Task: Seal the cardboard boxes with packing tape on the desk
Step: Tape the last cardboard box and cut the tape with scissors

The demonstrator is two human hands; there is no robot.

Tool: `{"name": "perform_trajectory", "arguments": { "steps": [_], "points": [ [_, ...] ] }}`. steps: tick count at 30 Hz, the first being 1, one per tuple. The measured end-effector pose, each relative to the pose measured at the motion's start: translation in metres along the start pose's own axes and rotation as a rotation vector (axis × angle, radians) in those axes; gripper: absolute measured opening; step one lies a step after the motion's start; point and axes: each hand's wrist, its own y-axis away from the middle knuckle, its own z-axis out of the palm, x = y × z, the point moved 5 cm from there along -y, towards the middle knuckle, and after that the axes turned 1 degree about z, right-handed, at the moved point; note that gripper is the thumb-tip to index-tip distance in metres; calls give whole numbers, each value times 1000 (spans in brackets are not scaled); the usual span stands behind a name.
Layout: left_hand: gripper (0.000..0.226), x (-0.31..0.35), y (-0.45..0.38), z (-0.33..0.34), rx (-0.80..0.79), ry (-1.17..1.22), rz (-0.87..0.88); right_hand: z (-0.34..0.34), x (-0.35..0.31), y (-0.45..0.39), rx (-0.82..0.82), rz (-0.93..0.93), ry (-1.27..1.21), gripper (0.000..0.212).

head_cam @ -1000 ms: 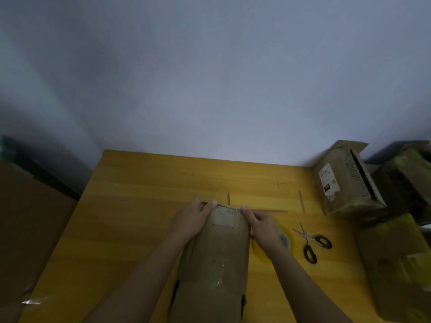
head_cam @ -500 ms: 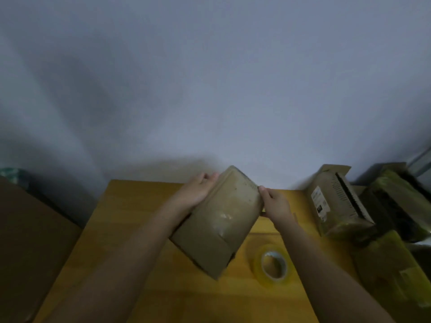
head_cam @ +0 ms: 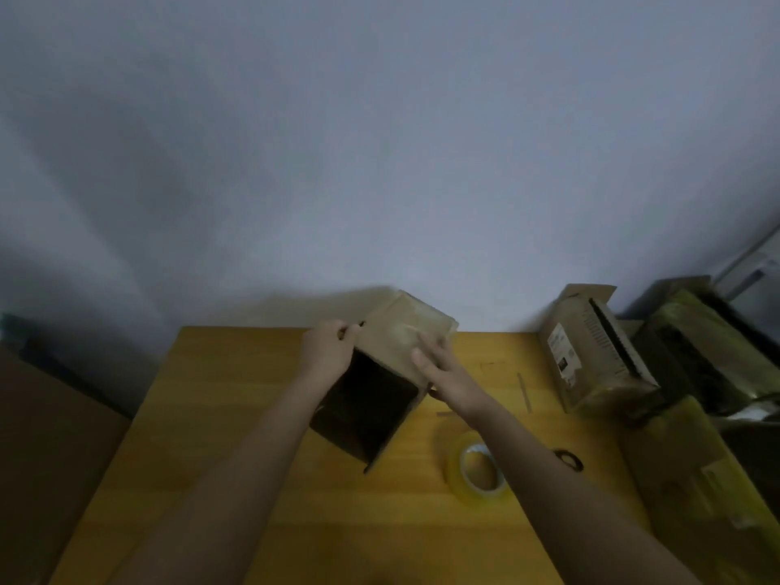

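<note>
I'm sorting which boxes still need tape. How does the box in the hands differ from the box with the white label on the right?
The held box is up off the desk, tilted, gripped by the left hand with the right hand flat on it; the labelled box lies at the desk's right edge, untouched. The held box shows a dark open end towards the camera; the labelled one shows a raised flap at its far end. Both are brown cardboard.

Both hands hold box tilted over desk.
</note>
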Motion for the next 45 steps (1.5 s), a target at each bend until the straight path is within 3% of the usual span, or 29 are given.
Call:
{"name": "perform_trajectory", "arguments": {
  "steps": [3,4,7,9,11,12,15,20,24,27,34,41,45],
  "points": [
    [39,20,-8,8,-17,143,18,3,1,4,16,-39,392,117],
    [40,23,-11,10,-62,228,19,-2,0,3,103,-56,537,108],
    [39,25,-17,17,-148,474,43,-31,-17,5,448,-137,718,48],
    [44,16,-19,18,-15,267,56,-49,-29,1,543,-131,741,33],
    [64,-1,-16,24,48,-23,-37,-64,-38,-2,588,-103,737,29],
    [77,-11,-13,32,-9,-51,-135,-71,-39,-5,614,-79,733,29],
    [102,-30,-1,58,-205,222,-393,-94,-30,-10,651,23,645,30],
    [68,3,6,99,-481,363,-300,-136,1,-7,737,182,357,27],
    [56,39,-14,124,-426,315,-197,-162,34,0,776,240,156,18],
    [73,50,-27,142,-402,315,-239,-179,49,4,763,216,77,21],
    [67,93,-33,183,-373,252,-152,-234,53,10,879,211,159,2],
    [63,141,-38,227,-463,278,-172,-294,52,12,924,193,222,7],
    [58,151,-45,231,-404,297,-191,-303,47,5,878,140,239,18]
  ]
}}
